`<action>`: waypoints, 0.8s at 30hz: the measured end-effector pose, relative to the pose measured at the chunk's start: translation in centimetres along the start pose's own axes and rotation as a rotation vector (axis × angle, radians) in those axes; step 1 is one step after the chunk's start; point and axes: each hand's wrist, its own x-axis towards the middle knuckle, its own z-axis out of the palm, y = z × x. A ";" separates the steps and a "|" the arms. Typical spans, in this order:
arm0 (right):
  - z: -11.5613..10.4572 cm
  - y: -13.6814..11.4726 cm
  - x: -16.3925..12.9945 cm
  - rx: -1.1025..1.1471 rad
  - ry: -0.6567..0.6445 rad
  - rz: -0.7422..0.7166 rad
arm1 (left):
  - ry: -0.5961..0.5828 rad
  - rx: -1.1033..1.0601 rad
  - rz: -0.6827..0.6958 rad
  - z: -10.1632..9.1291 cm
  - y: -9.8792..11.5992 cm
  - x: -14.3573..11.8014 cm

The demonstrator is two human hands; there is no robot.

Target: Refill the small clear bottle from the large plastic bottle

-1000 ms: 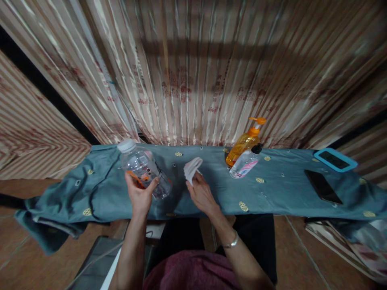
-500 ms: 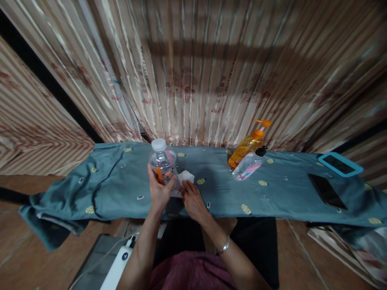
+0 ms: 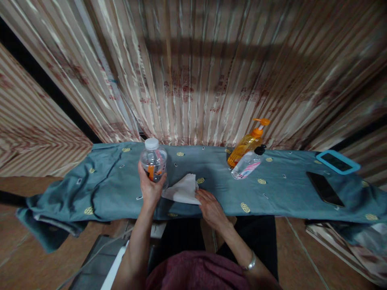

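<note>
A: What's nearest the camera?

B: At the bottom centre, a maroon lap, with brown floor tiles on either side. Above it a worktop (image 3: pixel 99 193) spans the frame under a teal cloth (image 3: pixel 287 193).

A: And the hands?

B: The left hand (image 3: pixel 150 190), left of centre, has its fingers wrapped around a clear water bottle (image 3: pixel 153 164) standing upright. The right hand (image 3: pixel 211 207) lies flat, fingers together, pinning a white tissue (image 3: pixel 183 190) just beside the bottle.

A: Farther back?

B: Right of centre, an orange pump bottle (image 3: pixel 248 143) and a small clear bottle (image 3: pixel 247 164); at far right a dark phone (image 3: pixel 325 188). Striped curtains (image 3: pixel 193 72) fill the top.
</note>
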 end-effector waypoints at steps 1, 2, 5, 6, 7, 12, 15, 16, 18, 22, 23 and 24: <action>-0.6 0.0 -0.4 0.006 -0.011 0.018 | 0.007 0.002 -0.003 -0.2 0.0 0.1; -1.0 0.0 -0.6 0.014 -0.019 0.037 | 0.015 0.004 -0.008 -0.5 0.0 0.1; -1.5 -1.1 0.1 0.031 -0.017 0.101 | 0.041 0.017 -0.014 -1.0 0.2 0.3; -1.2 -1.7 0.8 0.032 -0.013 0.115 | 0.051 0.026 -0.013 -1.2 0.2 0.5; -0.7 -2.3 1.7 0.031 -0.010 0.120 | 0.061 0.036 -0.013 -1.3 0.2 0.6; 2.4 -4.5 6.6 -0.031 -0.015 0.070 | 0.096 0.071 -0.018 -1.7 -0.3 1.5; 2.5 -3.3 7.9 -0.063 0.000 0.026 | 0.074 0.067 -0.001 -1.5 -0.4 1.8; 2.1 -2.3 8.0 -0.069 0.001 0.011 | 0.065 0.055 0.004 -1.4 -0.4 1.8; 0.7 0.6 7.9 -0.085 0.015 0.021 | 0.051 0.025 -0.003 -0.9 -0.2 1.6; -2.8 7.6 8.8 -0.161 0.151 0.262 | 0.024 0.010 -0.027 0.0 -0.3 1.3; -3.4 8.9 9.5 -0.175 0.188 0.322 | 0.023 0.016 -0.030 0.1 -0.4 1.2; -3.7 9.8 10.5 -0.184 0.217 0.369 | 0.021 0.020 -0.031 0.2 -0.6 1.1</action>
